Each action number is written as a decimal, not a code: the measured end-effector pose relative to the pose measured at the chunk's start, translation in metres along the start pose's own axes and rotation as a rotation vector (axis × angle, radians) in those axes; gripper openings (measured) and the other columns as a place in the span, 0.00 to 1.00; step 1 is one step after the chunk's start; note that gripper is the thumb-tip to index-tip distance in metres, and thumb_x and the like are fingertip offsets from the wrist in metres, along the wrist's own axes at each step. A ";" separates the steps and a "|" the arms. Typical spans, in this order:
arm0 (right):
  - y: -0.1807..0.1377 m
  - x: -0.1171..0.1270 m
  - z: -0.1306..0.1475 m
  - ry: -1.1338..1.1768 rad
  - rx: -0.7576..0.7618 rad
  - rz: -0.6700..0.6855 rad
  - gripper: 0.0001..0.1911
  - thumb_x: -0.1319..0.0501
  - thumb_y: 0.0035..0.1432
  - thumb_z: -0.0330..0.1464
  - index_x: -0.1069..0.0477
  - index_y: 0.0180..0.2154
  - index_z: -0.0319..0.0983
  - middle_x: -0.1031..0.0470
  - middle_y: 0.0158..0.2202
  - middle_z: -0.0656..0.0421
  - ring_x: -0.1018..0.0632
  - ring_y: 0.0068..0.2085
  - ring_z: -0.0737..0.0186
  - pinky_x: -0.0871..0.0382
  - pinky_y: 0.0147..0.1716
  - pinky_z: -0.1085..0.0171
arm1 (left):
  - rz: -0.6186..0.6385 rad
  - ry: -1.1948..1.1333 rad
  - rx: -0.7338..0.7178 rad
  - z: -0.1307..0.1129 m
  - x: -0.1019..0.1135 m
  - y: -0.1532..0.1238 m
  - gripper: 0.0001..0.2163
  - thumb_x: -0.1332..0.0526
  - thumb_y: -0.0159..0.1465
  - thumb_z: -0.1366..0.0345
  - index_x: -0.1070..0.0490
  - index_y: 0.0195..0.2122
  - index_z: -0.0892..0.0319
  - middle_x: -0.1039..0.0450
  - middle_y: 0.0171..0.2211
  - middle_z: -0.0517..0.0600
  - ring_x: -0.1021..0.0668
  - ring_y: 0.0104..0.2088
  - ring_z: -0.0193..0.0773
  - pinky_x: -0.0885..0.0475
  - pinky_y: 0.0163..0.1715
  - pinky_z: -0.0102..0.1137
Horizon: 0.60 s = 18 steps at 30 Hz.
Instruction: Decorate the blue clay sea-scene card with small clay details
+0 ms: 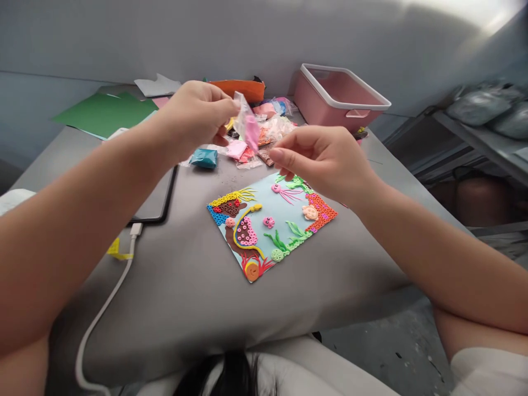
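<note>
My left hand (198, 118) is raised over the grey table (185, 286) and pinches a small clear bag with pink clay (248, 127) in it. My right hand (325, 159) hovers just right of the bag, fingers curled in a pinch; whether it holds anything is too small to tell. Below both hands lies a light blue card (270, 223) covered with a colourful clay sea scene of coral, seaweed and small creatures.
A pile of clay bags (268, 129) and a teal clay lump (204, 158) lie behind the card. A pink plastic tub (340, 98) stands at the back right. A tablet (159, 206) with a white cable (105, 308) and green paper (105, 113) lie on the left.
</note>
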State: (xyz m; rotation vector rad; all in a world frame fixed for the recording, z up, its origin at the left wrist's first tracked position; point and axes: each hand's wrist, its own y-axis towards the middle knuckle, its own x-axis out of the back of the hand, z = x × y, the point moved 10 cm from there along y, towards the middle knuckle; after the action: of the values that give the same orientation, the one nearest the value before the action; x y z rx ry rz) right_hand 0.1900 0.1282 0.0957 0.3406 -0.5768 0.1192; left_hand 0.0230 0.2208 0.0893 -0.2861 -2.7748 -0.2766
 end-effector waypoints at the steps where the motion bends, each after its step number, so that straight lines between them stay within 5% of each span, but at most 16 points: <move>1: 0.006 -0.007 0.003 0.088 -0.018 0.023 0.17 0.29 0.60 0.48 0.26 0.30 0.42 0.24 0.29 0.60 0.22 0.31 0.64 0.25 0.32 0.61 | 0.016 -0.062 0.003 -0.008 -0.008 -0.011 0.12 0.31 0.61 0.61 0.29 0.22 0.53 0.32 0.22 0.49 0.27 0.30 0.42 0.21 0.42 0.49; 8: 0.048 -0.040 0.007 0.569 -0.079 0.119 0.27 0.24 0.49 0.53 0.34 0.27 0.42 0.27 0.28 0.60 0.23 0.29 0.63 0.27 0.25 0.62 | 0.112 -0.159 0.017 -0.029 -0.027 -0.044 0.16 0.40 0.68 0.66 0.30 0.22 0.56 0.29 0.25 0.49 0.21 0.31 0.39 0.19 0.40 0.38; 14: 0.053 -0.057 -0.013 0.570 -0.055 0.185 0.34 0.25 0.41 0.61 0.33 0.31 0.41 0.25 0.28 0.62 0.22 0.32 0.66 0.24 0.33 0.65 | 0.191 -0.273 0.042 -0.005 -0.029 -0.032 0.20 0.48 0.74 0.61 0.30 0.24 0.58 0.27 0.26 0.52 0.22 0.30 0.39 0.23 0.36 0.35; 18: 0.051 -0.059 -0.022 0.561 -0.094 0.217 0.32 0.23 0.38 0.59 0.30 0.31 0.42 0.24 0.30 0.62 0.21 0.34 0.65 0.20 0.38 0.63 | 0.172 -0.230 0.064 0.004 -0.029 -0.031 0.16 0.44 0.72 0.65 0.30 0.25 0.59 0.28 0.27 0.52 0.22 0.31 0.38 0.23 0.39 0.35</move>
State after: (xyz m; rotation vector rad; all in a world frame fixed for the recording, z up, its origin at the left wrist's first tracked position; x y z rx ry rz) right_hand 0.1419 0.1831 0.0604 0.1399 -0.0602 0.3818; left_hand 0.0414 0.1871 0.0705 -0.5698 -2.9517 -0.1186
